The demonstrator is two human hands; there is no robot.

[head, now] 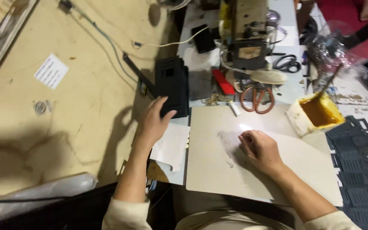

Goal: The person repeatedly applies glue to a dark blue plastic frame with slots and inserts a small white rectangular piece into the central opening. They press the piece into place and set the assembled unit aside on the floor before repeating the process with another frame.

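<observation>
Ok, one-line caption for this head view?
Left hand reaches onto a stack of black pieces while right hand rests on a grey board, beside a glue tub.

Black flat pieces stacked beside a bare grey board.

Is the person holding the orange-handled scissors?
No. The scissors lie untouched above the grey board; the left hand reaches the black stack, the right hand rests on the board.
</observation>
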